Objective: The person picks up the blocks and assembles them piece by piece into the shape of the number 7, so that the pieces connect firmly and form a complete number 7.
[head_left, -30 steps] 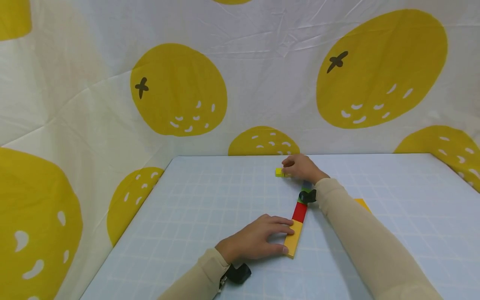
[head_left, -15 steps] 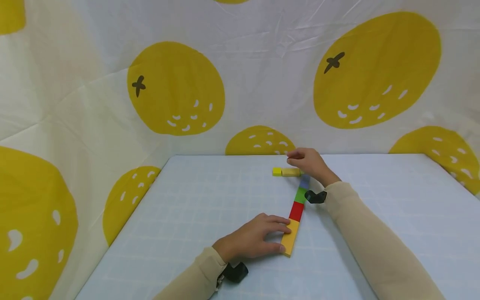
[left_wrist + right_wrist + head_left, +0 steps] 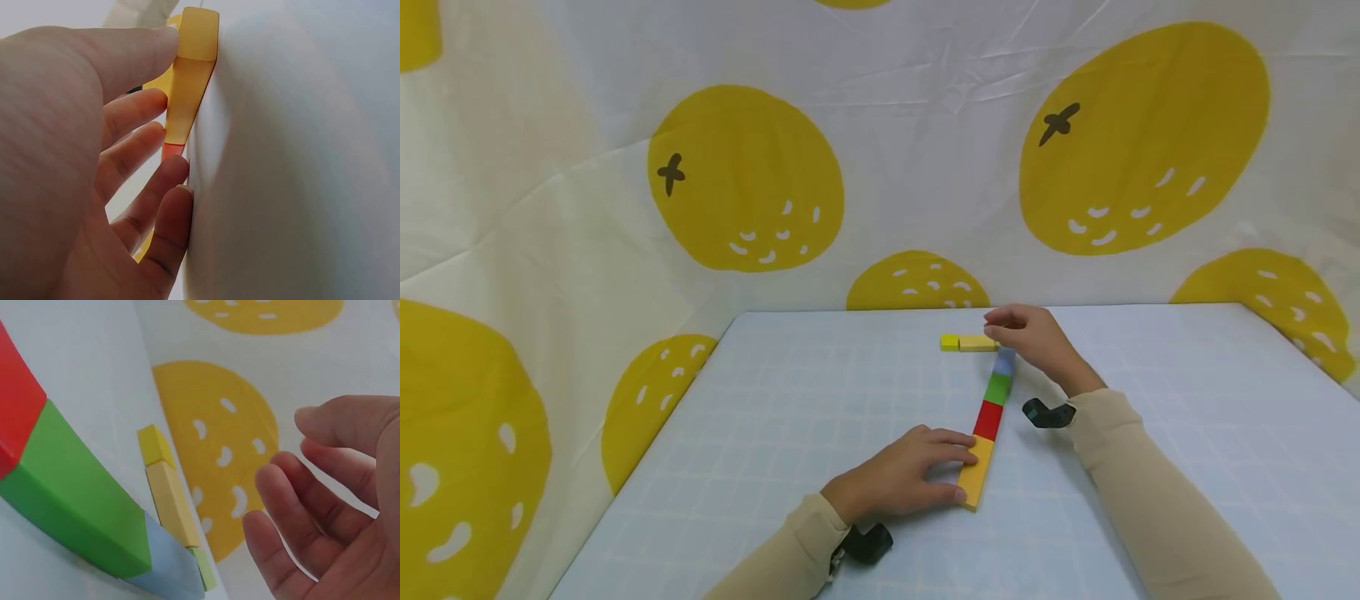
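A line of blocks runs away from me on the table: a long orange-yellow block point(image 3: 976, 477), a red one point(image 3: 988, 420), a green one point(image 3: 997, 388) and a blue one point(image 3: 1004, 360). My left hand point(image 3: 901, 473) touches the left side of the orange-yellow block with fingers and thumb spread along it. At the far end lie a yellow cube point(image 3: 950, 342) and a pale yellow block point(image 3: 976, 343) crosswise. A small light green block point(image 3: 202, 569) shows beside them in the right wrist view. My right hand point(image 3: 1033, 342) hovers there, fingers loosely bent, holding nothing.
A pale checked cloth point(image 3: 775, 400) covers the table. Behind it hangs a white curtain point(image 3: 925, 167) printed with large yellow fruit, meeting the table's back edge close behind the crosswise blocks.
My right hand has come off the crosswise yellow blocks and drawn to the right, uncovering them and the far end of the line. My left hand stays at the orange-yellow block.
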Demonstrator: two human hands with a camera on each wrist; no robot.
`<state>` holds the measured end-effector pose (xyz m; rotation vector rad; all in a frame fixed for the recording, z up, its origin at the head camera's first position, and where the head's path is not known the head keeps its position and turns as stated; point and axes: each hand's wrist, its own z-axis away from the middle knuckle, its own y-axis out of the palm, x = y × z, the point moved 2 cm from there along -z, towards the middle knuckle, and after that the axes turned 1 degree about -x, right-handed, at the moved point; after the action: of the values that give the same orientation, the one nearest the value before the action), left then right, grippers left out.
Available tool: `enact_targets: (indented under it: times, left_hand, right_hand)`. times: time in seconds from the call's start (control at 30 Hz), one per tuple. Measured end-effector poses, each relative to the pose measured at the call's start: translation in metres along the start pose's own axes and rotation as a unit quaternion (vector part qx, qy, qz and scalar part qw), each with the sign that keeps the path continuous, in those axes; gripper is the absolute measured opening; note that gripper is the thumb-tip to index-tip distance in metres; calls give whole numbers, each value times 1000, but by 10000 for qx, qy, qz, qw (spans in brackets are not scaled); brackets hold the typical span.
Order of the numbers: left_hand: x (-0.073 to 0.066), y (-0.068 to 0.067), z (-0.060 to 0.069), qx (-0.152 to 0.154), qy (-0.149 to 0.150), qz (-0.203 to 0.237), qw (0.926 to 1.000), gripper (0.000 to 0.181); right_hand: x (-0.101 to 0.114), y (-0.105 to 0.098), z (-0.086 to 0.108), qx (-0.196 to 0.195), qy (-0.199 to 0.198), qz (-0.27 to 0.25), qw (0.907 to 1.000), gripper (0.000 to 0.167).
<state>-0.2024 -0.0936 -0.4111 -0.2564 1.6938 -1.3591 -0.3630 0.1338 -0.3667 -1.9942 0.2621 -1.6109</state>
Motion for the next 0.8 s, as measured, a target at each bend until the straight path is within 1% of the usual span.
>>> enact_targets:
  times: [0.17, 0.3, 0.4, 0.63, 0.8]
  left_hand:
    - [0, 0, 0, -40, 44, -43, 10000, 45]
    - [0, -3, 2, -120, 112, 20, 9999, 43]
    - [-1, -3, 3, -135, 96, 96, 9998, 42]
    - [-1, -3, 4, -103, -7, 97, 9999, 42]
    - [0, -2, 5, -123, 53, 166, 9998, 42]
  right_hand:
    - [-4, -6, 11, 167, 7, -92, 9998, 40]
    - [-10, -14, 22, 344, 143, -277, 9989, 51]
    - [-16, -23, 29, 423, 215, -258, 9985, 58]
    - [-27, -41, 42, 467, 285, 39, 9985, 59]
    - [-33, -57, 53, 434, 377, 225, 9981, 60]
